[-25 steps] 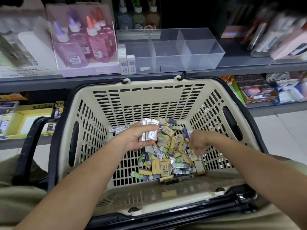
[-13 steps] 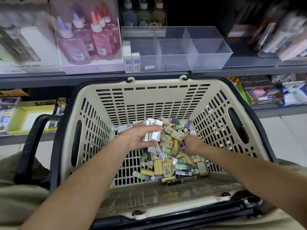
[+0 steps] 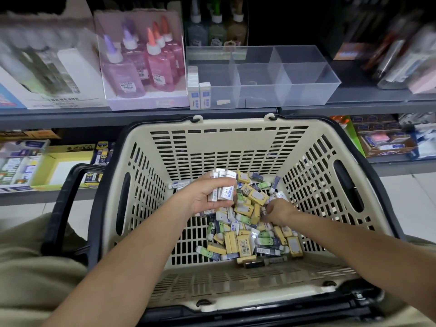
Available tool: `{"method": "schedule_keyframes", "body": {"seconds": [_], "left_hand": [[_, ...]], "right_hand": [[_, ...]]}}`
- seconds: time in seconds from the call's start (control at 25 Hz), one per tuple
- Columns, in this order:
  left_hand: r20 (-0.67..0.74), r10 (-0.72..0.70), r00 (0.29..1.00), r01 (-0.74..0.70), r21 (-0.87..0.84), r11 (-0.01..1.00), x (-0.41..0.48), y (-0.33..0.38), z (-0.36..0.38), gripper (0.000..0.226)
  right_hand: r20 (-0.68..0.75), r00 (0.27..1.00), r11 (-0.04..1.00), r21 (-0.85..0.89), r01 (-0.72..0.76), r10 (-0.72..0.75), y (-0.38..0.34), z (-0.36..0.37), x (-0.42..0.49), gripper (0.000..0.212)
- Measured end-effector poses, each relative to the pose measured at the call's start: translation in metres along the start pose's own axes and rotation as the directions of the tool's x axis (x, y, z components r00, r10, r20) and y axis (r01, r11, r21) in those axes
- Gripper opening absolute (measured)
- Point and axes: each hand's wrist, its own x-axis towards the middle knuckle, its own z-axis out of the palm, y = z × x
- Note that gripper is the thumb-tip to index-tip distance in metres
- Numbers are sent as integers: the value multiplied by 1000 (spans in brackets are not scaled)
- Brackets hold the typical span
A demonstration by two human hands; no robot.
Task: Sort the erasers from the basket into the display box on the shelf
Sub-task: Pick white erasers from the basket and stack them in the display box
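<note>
Stack of white sleeved erasers [image 3: 223, 188] gripped in left hand [image 3: 205, 199], above 11 o'clock of the mixed yellow, white and green eraser pile [image 3: 245, 234] in the beige slotted plastic basket [image 3: 236, 125]. Right hand [image 3: 279, 212] curled into pile at 2 o'clock; fingertips hidden, grip cannot be told. Clear three-compartment acrylic display box [image 3: 304, 90] at basket's 12 o'clock; upright white erasers [image 3: 200, 95] stood in its 9 o'clock compartment. Labels blurred.

dim light, blurred warped edges
</note>
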Motion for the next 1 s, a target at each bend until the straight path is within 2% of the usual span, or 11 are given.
{"method": "schedule_keyframes", "body": {"seconds": [0.08,0.2,0.24,0.32,0.44,0.64,0.8,0.88,1.0], "left_hand": [[-19,31,999,-30,21,999,-2,8,1,46],[-38,96,995,-93,67,993,-6,25,7,40],[-32,122,992,-119,76,990,-9,31,8,38],[-19,165,986,-163,98,982,-16,42,8,33],[-51,223,974,-215,126,968,-30,56,4,31],[-56,360,931,-343,201,918,-59,82,-6,35],[-66,469,881,-429,305,850,-79,104,-18,34],[-120,559,821,-502,316,805,-83,111,-28,38],[-235,659,715,-610,251,752,-82,118,-46,35]], "right_hand": [[51,999,1000,13,-4,3,-4,-14,-7,15],[148,988,978,210,15,-47,-7,-47,-23,12],[151,983,939,340,47,-104,-9,-57,-29,11],[128,964,796,594,115,-235,-17,-71,-42,10],[58,923,610,766,203,-381,-33,-85,-59,7],[-57,876,440,848,296,-479,-57,-105,-70,7],[-219,842,420,787,451,-493,-82,-124,-73,11],[-360,796,440,686,580,-487,-99,-141,-72,13],[-610,662,403,526,749,-435,-128,-177,-63,17]]}}
